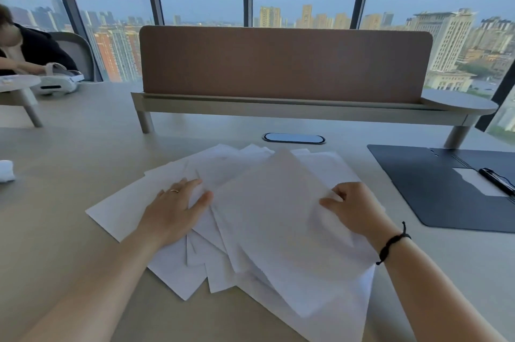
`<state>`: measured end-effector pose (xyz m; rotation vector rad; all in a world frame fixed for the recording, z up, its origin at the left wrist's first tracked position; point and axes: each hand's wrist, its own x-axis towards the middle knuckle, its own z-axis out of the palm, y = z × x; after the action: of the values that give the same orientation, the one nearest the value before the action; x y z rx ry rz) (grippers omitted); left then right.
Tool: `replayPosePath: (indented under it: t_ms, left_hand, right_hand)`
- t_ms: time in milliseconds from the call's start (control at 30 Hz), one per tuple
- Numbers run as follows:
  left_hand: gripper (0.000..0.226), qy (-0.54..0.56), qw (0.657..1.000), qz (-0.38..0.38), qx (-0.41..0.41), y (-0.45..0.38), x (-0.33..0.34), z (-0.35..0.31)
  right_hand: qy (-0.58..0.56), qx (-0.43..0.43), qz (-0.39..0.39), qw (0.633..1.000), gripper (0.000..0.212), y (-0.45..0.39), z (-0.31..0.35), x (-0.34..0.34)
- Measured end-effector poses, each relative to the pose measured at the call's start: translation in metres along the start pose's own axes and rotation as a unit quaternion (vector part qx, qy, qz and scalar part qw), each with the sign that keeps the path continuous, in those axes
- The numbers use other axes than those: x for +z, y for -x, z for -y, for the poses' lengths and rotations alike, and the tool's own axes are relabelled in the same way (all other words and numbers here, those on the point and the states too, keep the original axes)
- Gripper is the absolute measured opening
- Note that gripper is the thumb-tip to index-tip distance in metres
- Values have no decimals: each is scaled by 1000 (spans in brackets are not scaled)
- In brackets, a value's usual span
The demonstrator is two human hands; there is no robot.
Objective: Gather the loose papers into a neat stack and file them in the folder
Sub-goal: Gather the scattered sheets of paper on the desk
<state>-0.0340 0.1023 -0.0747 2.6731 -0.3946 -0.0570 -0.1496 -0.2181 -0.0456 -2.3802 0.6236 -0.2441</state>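
Several loose white papers (245,230) lie fanned and overlapping on the desk in front of me. My left hand (175,208) rests flat on the left part of the spread, fingers apart, a ring on one finger. My right hand (354,208) pinches the right edge of the topmost sheet (284,224), which lies tilted across the pile. A dark open folder (434,185) lies flat at the right, apart from the papers, with a white slip (478,183) and a black pen (497,180) on it.
A brown desk divider (284,63) on a raised shelf stands behind the papers, with a cable port (294,138) in the desk below it. A person sits at the far left beside a white headset (55,82). A white object (7,170) sits at the left edge.
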Motion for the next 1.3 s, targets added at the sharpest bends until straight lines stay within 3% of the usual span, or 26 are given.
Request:
replayPosePath:
  t_ms: [133,367,433,600,733,800,900,1000,1067,1100,1167,1233,1300]
  left_hand:
    - [77,5,999,-2,45,1,2,0]
    - [101,-11,992,43,119,3,4,2]
    - [103,1,992,39,124,4,4,1]
    - [94,44,995,-37,86,5,8,-3]
    - [108,-43,997,15,68,9,10,-3]
    - [109,-54,997,10,48,9,11,-4]
    - [96,-49,997,-59,28,9,9,-12]
    - [81,64,992,-109,-12,9,8,-22]
    - [76,210,969,-108,-68,4,4,-23]
    - [73,305,942,-98,-100,2,1,-24]
    - [48,515,842,-72,-143,0,-4,-25]
    - [25,633,759,-39,-147,4,-9,-30]
    - [28,641,754,-11,-147,7,-9,-30]
  right_hand:
    - [-50,14,-43,998,38,-4,8,4]
    - [21,-15,-44,999,18,-14,-1,19]
    - [0,5,-42,999,28,-14,-4,12]
    - [-96,64,-17,993,76,-7,-5,2]
    - [-179,87,23,980,94,2,3,-3]
    - [-193,96,52,975,87,9,7,-2]
    - [-286,106,132,943,43,11,3,8]
    - [-287,76,168,940,22,14,0,18]
    - [-258,53,126,956,18,12,-1,22]
    - [-256,50,96,960,19,11,-1,24]
    - [-287,54,47,955,24,7,-3,24]
    - [-322,61,26,945,30,4,-6,22]
    - [-323,57,46,944,31,4,-8,22]
